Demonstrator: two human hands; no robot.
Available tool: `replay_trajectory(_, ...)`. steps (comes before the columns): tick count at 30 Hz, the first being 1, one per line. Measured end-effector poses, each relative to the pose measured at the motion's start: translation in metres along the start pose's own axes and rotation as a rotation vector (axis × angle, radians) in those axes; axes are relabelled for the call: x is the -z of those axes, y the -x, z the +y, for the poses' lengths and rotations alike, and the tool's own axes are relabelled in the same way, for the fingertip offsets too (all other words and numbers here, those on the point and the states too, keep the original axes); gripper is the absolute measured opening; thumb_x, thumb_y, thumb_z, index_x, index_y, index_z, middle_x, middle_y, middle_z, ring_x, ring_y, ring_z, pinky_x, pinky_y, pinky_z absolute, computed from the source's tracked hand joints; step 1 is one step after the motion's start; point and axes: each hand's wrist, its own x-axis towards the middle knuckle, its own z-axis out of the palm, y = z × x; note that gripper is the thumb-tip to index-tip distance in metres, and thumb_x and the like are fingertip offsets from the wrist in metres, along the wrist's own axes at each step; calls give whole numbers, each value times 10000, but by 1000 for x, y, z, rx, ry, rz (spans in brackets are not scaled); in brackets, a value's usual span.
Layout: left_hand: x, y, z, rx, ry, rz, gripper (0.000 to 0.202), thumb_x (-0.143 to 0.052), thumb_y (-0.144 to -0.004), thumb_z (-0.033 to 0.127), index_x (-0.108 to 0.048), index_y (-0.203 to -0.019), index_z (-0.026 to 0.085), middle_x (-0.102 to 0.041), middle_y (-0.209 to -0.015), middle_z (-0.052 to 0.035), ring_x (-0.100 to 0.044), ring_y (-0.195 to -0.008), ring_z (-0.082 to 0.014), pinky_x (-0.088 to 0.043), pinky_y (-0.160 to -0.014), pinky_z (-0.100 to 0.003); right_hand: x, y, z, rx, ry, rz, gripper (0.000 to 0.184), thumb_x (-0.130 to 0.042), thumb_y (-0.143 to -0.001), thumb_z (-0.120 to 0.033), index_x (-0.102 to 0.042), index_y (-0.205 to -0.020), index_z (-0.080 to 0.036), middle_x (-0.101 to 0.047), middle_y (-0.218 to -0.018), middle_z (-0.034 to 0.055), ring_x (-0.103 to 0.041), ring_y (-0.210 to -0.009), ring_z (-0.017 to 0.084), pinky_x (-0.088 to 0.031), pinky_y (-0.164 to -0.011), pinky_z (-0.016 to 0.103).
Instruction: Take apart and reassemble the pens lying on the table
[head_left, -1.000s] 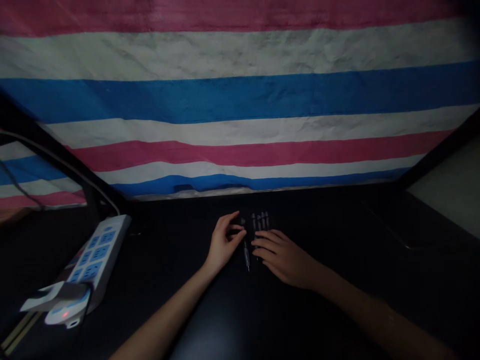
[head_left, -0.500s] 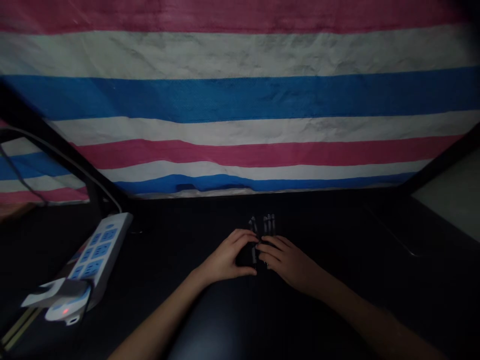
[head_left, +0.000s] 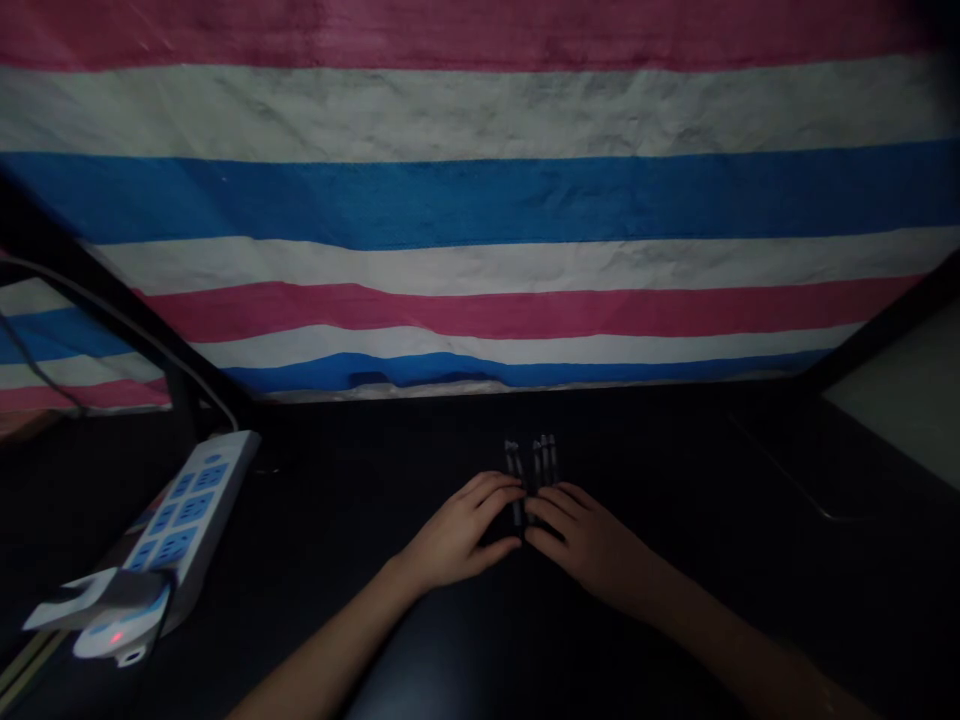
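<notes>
Two slim dark pens [head_left: 513, 458] lie close together on the black table, pointing away from me, with three more pens [head_left: 545, 458] just to their right. My left hand [head_left: 469, 530] curls at the left pair, fingertips over the barrels and thumb lower down near their near ends. From the other side my right hand [head_left: 581, 540] bends its fingers over the lower part of the right group, its thumb beside the left hand's thumb. The hands nearly meet. Fingers and dim light hide the pens' lower parts.
A white power strip [head_left: 217, 500] with blue sockets lies at the left, a plug [head_left: 124, 592] and cable in its near end. Behind the table [head_left: 390, 440] hangs a striped sheet [head_left: 480, 200]. Dark frame bars [head_left: 127, 315] slant up at both sides.
Both hands have moved slightly nearer to me and closer together. The left pair of pens stands straighter and its far ends show more clearly. My view has shifted a little.
</notes>
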Motion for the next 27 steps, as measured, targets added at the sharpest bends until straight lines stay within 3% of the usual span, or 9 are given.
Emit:
replay_trajectory(3, 0, -1, 1, 4, 4, 20, 449, -570, -861, 264, -477, -1298, 219, -555, -1259, -125, -463, -1202, -278, -396, -1012, -465, -2, 0, 1, 18, -8, 11, 175, -478, -913, -164, -620, -1014, -185, -616, -1150, 65, -500, -1094, 243, -427, -934, 429)
replay_trajectory(8, 0, -1, 1, 6, 35, 59, 404, -519, -870, 166, -508, -1268, 232, -566, -1254, -110, -498, -1176, -267, -421, -997, -449, -3, 1, 2, 38, 27, 28, 182, -485, -904, -135, -621, -1010, -194, -634, -1083, 70, -525, -1035, 232, -424, -924, 437)
replay_trajectory(14, -1, 0, -1, 3, -34, 12, 397, -469, -871, 98, -489, -1256, 191, -548, -1254, -111, -483, -1186, -227, -415, -1015, -409, -5, 1, 2, 55, 61, 82, 150, -513, -886, -121, -630, -951, -189, -622, -977, 60, -528, -936, 207, -430, -887, 417)
replay_trajectory(22, -2, 0, -4, 21, -62, 27, 355, -476, -892, 132, -486, -1239, 207, -560, -1214, -96, -518, -1137, -213, -454, -970, -375, 3, 2, 5, -12, -209, 40, 178, -475, -890, -101, -618, -948, -189, -587, -941, 49, -513, -832, 159, -436, -725, 308)
replay_trajectory(27, -1, 0, -3, 27, -20, 50, 354, -457, -893, 120, -492, -1235, 205, -560, -1215, -96, -533, -1120, -208, -459, -959, -366, 9, 4, 5, -132, -410, 313, 184, -480, -883, -103, -603, -987, -193, -609, -797, 36, -555, -709, 140, -458, -631, 263)
